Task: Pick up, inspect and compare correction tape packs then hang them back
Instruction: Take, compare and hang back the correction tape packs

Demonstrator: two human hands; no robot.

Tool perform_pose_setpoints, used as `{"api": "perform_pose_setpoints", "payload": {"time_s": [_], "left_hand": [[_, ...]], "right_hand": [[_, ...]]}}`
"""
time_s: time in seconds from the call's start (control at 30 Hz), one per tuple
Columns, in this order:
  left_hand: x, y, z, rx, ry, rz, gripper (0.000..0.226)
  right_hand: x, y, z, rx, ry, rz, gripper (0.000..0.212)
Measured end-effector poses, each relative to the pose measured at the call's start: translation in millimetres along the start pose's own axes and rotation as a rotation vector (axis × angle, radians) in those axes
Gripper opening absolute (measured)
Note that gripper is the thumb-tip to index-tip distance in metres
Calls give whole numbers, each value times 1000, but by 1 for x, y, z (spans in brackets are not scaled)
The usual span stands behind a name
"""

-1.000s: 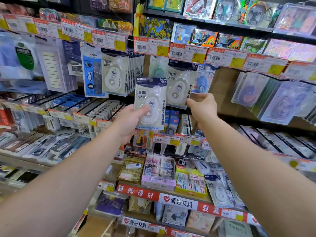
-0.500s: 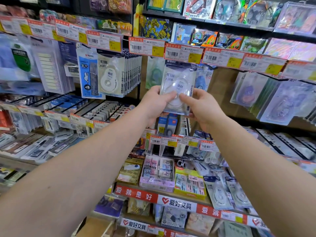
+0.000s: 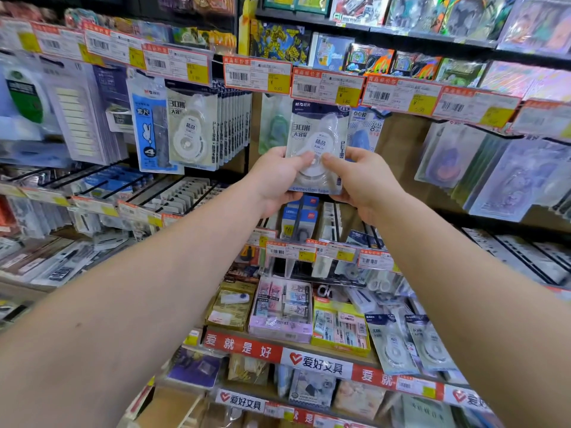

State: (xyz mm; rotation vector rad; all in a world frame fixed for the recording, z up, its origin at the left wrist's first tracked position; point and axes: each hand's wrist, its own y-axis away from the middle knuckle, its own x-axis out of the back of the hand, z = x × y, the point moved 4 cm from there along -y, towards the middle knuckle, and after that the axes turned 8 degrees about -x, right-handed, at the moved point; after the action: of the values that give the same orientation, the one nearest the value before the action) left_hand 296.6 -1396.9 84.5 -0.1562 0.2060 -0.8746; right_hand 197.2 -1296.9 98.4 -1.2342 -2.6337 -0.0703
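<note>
A correction tape pack (image 3: pixel 318 131), white dispenser under a clear blister with a dark top band, is held upright in front of the shelf, its top just under the price tags. My left hand (image 3: pixel 278 177) grips its lower left edge, thumb on the front. My right hand (image 3: pixel 361 177) grips its lower right edge, thumb on the blister. Whether a second pack lies behind it cannot be told. A row of the same packs (image 3: pixel 191 131) hangs on a hook to the left.
Price tags (image 3: pixel 327 86) line the rail above the pack. A green tape pack (image 3: pixel 273 125) and a blue glue tape pack (image 3: pixel 366 128) hang behind it. Boxes of stationery (image 3: pixel 281 307) sit on the lower shelf, more tape packs (image 3: pixel 411 344) at lower right.
One second ago my left hand held a pack alone while my right touched the hanging one. Both hands have since come together on a pack at the hook and hold it a little lower now.
</note>
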Motion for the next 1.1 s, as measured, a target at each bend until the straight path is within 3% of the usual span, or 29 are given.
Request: {"api": "perform_pose_setpoints", "payload": {"time_s": [0.13,0.27,0.37,0.5,0.63,0.7,0.83,0.9,1.0,1.1], "left_hand": [[1,-5,-1,-24,-143,132,20],[16,-5,-18,-31,-554,247,69],[27,-1,-32,-10,-712,250,71],[24,10,-42,-129,-942,218,63],[3,23,-79,-41,-1087,-65,58],[5,26,-91,-34,-1092,-41,51],[15,20,-86,-109,-1045,43,47],[11,22,-79,-118,-918,37,46],[3,22,-68,-76,-515,56,41],[6,19,-50,-103,-431,71,43]], "right_hand": [[-1,-4,-1,-12,30,61,23],[-1,-2,10,-15,272,163,62],[6,3,28,-82,363,215,72],[15,16,43,-79,400,294,59],[7,24,70,-146,483,337,30],[-2,25,83,-155,481,333,32],[2,24,71,-30,377,333,8],[5,28,56,5,261,313,11],[-3,29,42,-8,127,218,24],[-9,26,41,-63,105,162,41]]}}
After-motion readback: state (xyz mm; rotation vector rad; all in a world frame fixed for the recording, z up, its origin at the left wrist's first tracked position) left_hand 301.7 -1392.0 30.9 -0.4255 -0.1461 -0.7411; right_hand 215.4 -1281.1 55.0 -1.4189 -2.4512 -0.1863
